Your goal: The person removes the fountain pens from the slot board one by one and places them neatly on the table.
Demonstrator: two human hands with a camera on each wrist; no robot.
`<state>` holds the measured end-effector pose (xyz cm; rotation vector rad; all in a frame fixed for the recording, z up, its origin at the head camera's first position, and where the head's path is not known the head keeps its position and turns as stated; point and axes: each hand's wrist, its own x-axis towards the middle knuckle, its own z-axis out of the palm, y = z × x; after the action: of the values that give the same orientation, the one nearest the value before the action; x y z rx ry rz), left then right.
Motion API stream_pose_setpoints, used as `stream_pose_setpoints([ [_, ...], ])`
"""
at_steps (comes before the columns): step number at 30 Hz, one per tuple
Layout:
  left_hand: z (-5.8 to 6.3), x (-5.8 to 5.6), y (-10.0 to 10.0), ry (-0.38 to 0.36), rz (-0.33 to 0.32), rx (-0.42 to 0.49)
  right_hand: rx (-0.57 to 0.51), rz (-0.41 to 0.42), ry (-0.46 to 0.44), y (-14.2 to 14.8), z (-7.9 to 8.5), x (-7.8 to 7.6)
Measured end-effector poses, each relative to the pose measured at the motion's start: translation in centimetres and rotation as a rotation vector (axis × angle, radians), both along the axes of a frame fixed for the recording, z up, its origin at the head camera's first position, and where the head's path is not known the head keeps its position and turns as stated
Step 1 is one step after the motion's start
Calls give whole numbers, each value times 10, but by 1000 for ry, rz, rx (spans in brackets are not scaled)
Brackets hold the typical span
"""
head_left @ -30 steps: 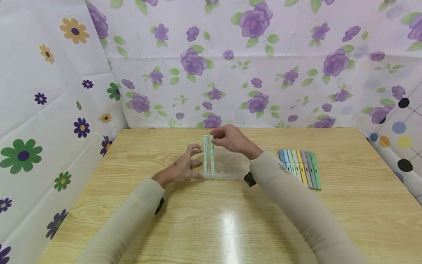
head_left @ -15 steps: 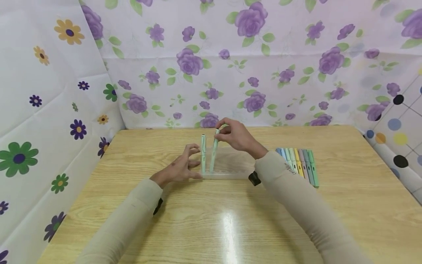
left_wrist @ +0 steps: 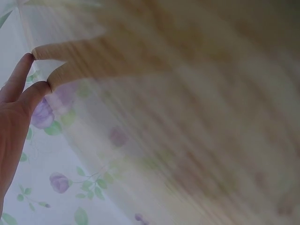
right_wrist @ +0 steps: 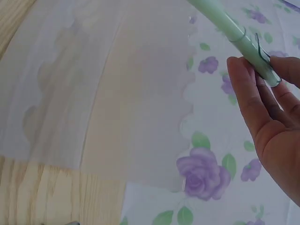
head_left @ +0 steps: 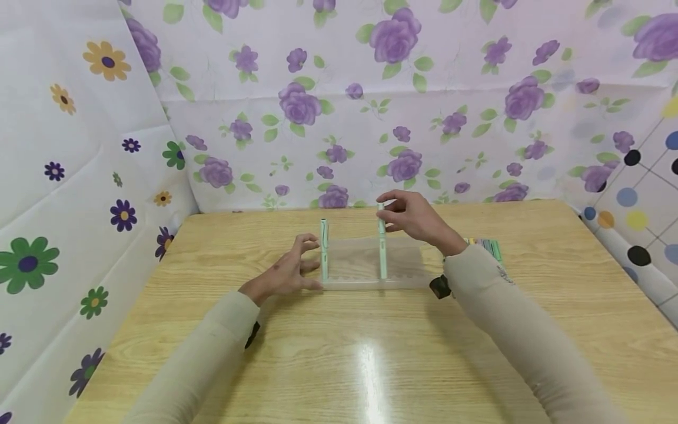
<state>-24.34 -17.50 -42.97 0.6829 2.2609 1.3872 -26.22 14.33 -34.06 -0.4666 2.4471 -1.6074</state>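
Note:
My right hand [head_left: 415, 217] pinches a pale green pen [head_left: 383, 253] by its capped top, between thumb and fingers. That pen stands upright with its lower end at the front strip of a clear plastic pen rack [head_left: 352, 265]. The right wrist view shows the clip side of the pen's cap [right_wrist: 255, 54] at the fingertips. At the rack's left end a second pale green pen [head_left: 325, 253] stands upright. Close beside it is my left hand [head_left: 288, 271], fingers spread and relaxed. Its fingertips touch the clear panel [left_wrist: 84, 108] in the left wrist view.
Several coloured pens [head_left: 489, 246] lie side by side at the right, mostly hidden behind the right sleeve [head_left: 487, 288]. The rack has a row of scalloped notches [right_wrist: 187, 98]. A floral sheet [head_left: 339, 100] hangs behind the wooden table [head_left: 296, 353].
The right hand has lifted the held pen from beside the left-end pen, tilted it, and carried it right along the rack, where it is upright. The left hand has stayed in place.

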Motion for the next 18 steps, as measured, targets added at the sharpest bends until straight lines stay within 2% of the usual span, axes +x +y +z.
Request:
stream_pose_setpoints([
  [11, 0, 2, 2, 11, 1, -4, 18, -12, -22, 39, -3, 6],
  [18, 1, 1, 2, 6, 1, -15, 42, -55, -8, 62, -3, 9],
])
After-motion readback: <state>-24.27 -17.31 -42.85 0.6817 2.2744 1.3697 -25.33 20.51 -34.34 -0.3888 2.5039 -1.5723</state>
